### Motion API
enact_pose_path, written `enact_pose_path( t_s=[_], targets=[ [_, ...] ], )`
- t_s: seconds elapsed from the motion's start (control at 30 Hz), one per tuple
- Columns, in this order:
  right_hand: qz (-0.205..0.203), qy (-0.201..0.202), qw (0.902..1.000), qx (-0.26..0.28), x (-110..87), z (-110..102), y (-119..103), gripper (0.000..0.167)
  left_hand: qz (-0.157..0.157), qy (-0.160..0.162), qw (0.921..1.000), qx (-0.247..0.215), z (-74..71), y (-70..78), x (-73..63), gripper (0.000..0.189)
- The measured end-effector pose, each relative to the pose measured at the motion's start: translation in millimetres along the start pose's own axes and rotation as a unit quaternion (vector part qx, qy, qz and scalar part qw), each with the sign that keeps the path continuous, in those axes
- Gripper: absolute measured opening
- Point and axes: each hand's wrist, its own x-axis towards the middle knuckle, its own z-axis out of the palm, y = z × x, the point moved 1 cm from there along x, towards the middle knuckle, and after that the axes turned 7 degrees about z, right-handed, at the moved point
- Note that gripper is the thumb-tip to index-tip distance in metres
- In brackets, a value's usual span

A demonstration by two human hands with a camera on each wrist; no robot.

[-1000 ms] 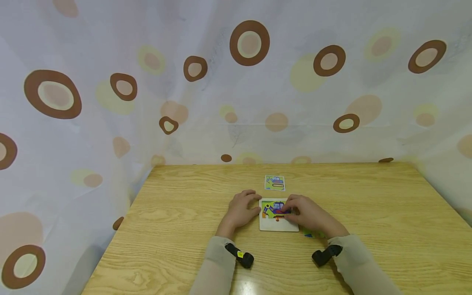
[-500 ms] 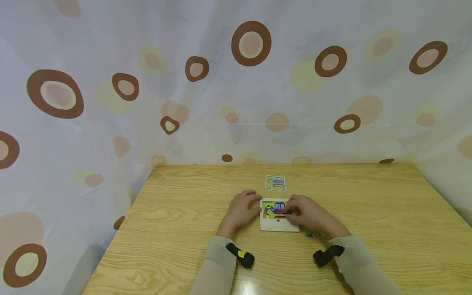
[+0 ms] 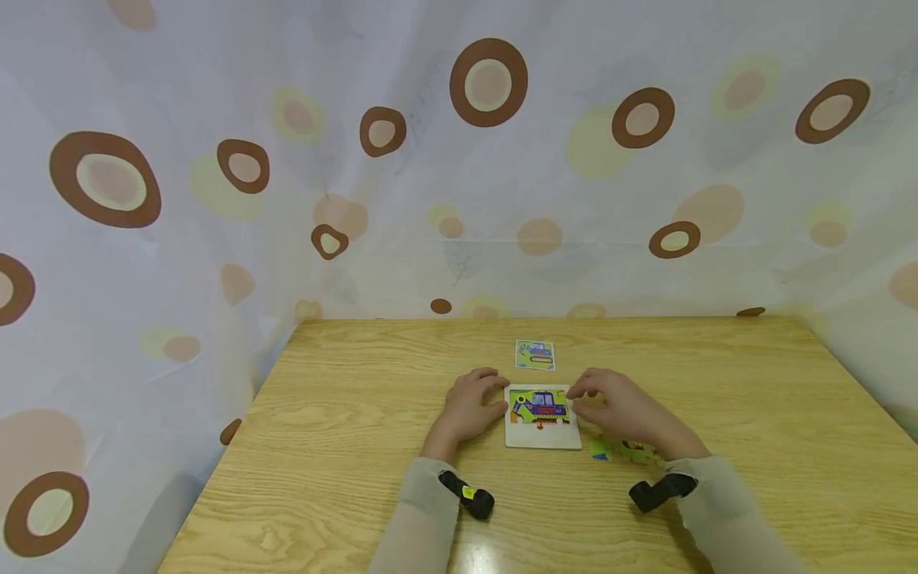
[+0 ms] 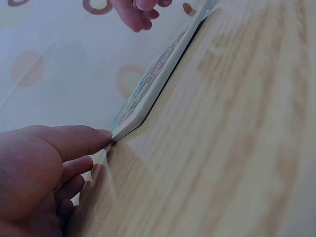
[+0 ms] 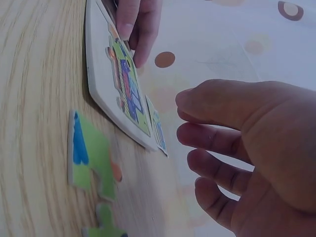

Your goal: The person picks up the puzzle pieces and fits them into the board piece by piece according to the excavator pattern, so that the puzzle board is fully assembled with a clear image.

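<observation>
A white puzzle tray [image 3: 519, 438] lies on the table between both hands. Its upper part holds joined jigsaw pieces [image 3: 543, 406] that picture a purple digger on green; the lower strip is bare white. My left hand [image 3: 469, 406] touches the tray's left edge, its thumb against the rim in the left wrist view. Just off the right edge, my right hand [image 3: 618, 406] is raised with loosely bent fingers and nothing between them. Near it lie loose jigsaw pieces: a green and blue one [image 5: 89, 155] and another green piece [image 5: 104, 222], partly cut off in the right wrist view.
A small picture card [image 3: 535, 355] with the same digger lies beyond the tray. The wooden table [image 3: 358, 399] meets a white cloth [image 3: 402, 279] with brown circles at its back and sides. Both wrists wear black camera straps.
My right hand has lifted off the puzzle and moved right, uncovering the digger's right side and more of the loose pieces. My left hand has stayed at the tray's edge.
</observation>
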Motion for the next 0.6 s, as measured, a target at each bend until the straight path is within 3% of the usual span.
enact_pose_path(
  t_s=[0.6],
  targets=[
    [-0.012,-0.025,0.9993,-0.026,-25.5,-7.9,16.5,0.026,-0.001,0.002,1.0000,0.001,0.9,0.6,0.2,0.037]
  ],
)
